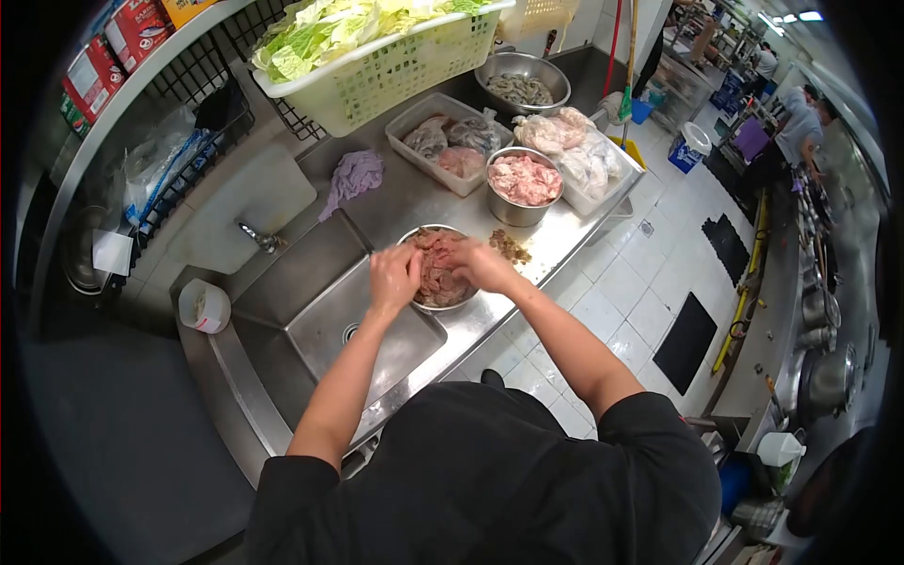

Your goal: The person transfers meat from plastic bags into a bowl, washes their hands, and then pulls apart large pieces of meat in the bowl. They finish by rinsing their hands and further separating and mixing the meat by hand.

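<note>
A round metal bowl of raw meat slices stands on the steel counter beside the sink. My left hand is at the bowl's left side, fingers curled and closed at the meat. From the right, my right hand reaches over the rim, its bent fingers down on the meat and partly hidden. Small brown scraps lie on the counter just beyond my right hand. Behind them stands a deep metal pot filled with pink raw meat.
The sink basin is at left, with a faucet and purple cloth. Bagged meat fills plastic tubs behind; a shrimp bowl stands farther back. A lettuce basket overhangs the counter. Other people work far right.
</note>
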Demonstrator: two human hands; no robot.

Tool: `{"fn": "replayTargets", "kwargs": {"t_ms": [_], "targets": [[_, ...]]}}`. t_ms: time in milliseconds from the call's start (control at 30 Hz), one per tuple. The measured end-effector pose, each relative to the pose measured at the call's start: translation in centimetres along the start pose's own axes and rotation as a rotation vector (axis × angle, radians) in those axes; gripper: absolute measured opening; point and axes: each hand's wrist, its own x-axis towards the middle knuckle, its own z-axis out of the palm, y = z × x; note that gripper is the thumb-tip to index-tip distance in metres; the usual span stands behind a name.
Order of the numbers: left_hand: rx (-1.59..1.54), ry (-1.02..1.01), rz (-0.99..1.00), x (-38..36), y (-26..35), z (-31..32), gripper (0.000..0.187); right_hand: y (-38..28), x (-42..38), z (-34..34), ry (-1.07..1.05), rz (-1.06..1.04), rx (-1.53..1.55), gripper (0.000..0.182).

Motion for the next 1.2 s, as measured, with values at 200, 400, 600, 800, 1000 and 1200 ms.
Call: {"fn": "replayTargets", "kwargs": {"t_ms": [200,400,600,800,1000,1200], "targets": [[-0.024,-0.038,0.215,3.1,-2.1,4.4,0.053,0.1,-1.2,0.7,0.113,-0.024,0.017,0.021],[0.087,0.015,0.215,1.9,-1.2,5.1,0.061,1.0,-5.7,0.7,0.353,0.598,0.164,0.022],[0.18,-0.086,0.186,2.4,1.7,3.7,0.066,1.0,-7.4,2.2,0.138,0.988,0.618,0.039],[0.407,-0.185,0.279,2.0,4.7,5.0,0.076,-0.1,-7.0,4.2,0.163,1.001,1.11,0.051],[0.351,-0.214,0.253,2.2,4.4,5.1,0.076,-1.6,-6.0,4.0,0.211,1.106,1.207,0.042],[-0.143,0.17,0.022,3.4,0.7,3.4,0.06,-1.1,-4.8,5.2,0.217,1.144,1.187,0.039]]}}
